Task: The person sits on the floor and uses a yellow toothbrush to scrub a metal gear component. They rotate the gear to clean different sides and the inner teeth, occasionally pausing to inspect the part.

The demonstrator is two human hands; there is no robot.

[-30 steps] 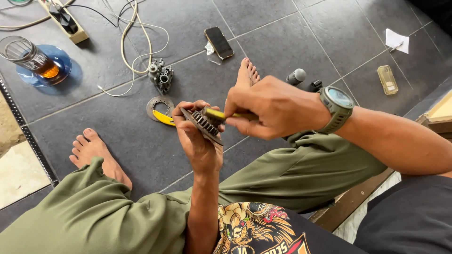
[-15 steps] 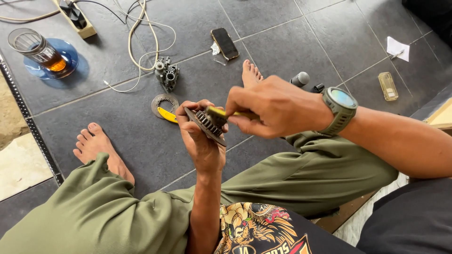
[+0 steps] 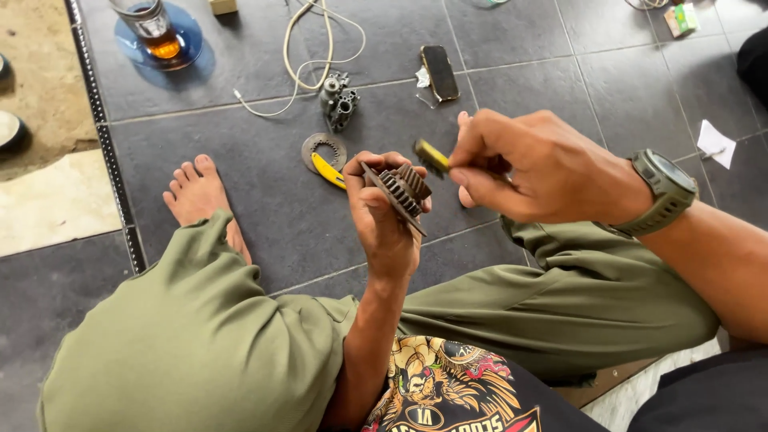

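- The left hand (image 3: 384, 216) is raised at the centre of the view, fingers curled tight around a toothed gear cluster (image 3: 402, 190), a stepped metal sprocket tilted with its teeth facing 2 o'clock.
- The right hand (image 3: 528, 168), with a green wristwatch (image 3: 662, 192), sits at 3 o'clock of the gear cluster, fingers pinched together on a small yellow-handled tool (image 3: 432, 155) whose tip hangs just beside the gear teeth; whether it touches them cannot be told.
- On the dark tiled floor (image 3: 264, 208), at 10 o'clock of the left hand, lies a flat toothed ring (image 3: 321, 150) with a yellow curved piece (image 3: 328, 171) touching its lower edge.
- Beyond the ring, at 12 o'clock, stands a small grey metal engine part (image 3: 338, 100), with a pale cable (image 3: 308, 56) looping near it.
- A dark phone (image 3: 439, 72) lies at 1 o'clock, well apart from the hands.
- A glass of amber drink (image 3: 152, 24) rests on a blue saucer (image 3: 188, 44) at 11 o'clock, far off.
- A bare foot (image 3: 200, 196) rests on the floor at 9 o'clock.
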